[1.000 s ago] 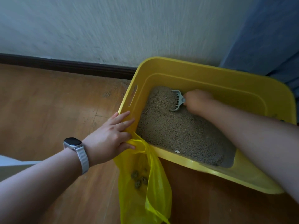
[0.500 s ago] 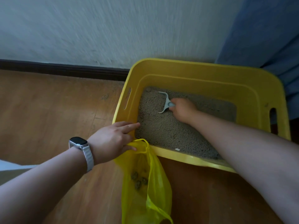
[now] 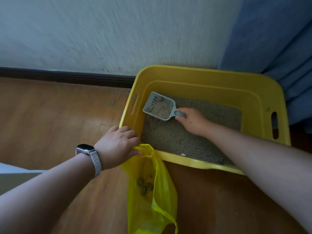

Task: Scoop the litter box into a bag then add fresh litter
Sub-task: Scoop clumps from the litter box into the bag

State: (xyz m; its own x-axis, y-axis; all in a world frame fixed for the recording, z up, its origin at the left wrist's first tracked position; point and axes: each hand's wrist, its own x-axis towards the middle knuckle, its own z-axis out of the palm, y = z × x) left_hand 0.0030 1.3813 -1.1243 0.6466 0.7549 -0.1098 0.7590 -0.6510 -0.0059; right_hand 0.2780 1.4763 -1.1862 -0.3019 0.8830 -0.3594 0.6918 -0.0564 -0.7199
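Note:
A yellow litter box (image 3: pixel 211 76) holding grey-brown litter (image 3: pixel 175 137) stands on the wood floor by the wall. My right hand (image 3: pixel 192 122) grips the handle of a grey slotted scoop (image 3: pixel 158 106), lifted just above the litter near the box's left wall and loaded with litter and a clump. My left hand (image 3: pixel 118 146) curls over the box's front-left corner and holds the rim of a yellow plastic bag (image 3: pixel 152 191) against it. Several dark clumps (image 3: pixel 144 184) lie inside the bag.
A dark baseboard (image 3: pixel 64 76) runs along the white wall behind. Blue curtain fabric (image 3: pixel 278 39) hangs at the right, touching the box's far corner. Wood floor (image 3: pixel 50 119) stretches to the left. A watch sits on my left wrist (image 3: pixel 87 152).
The scoop has turned upright and risen out of the litter with a load, moving toward the box's left wall. My left hand's fingers have curled over the box corner and the bag rim.

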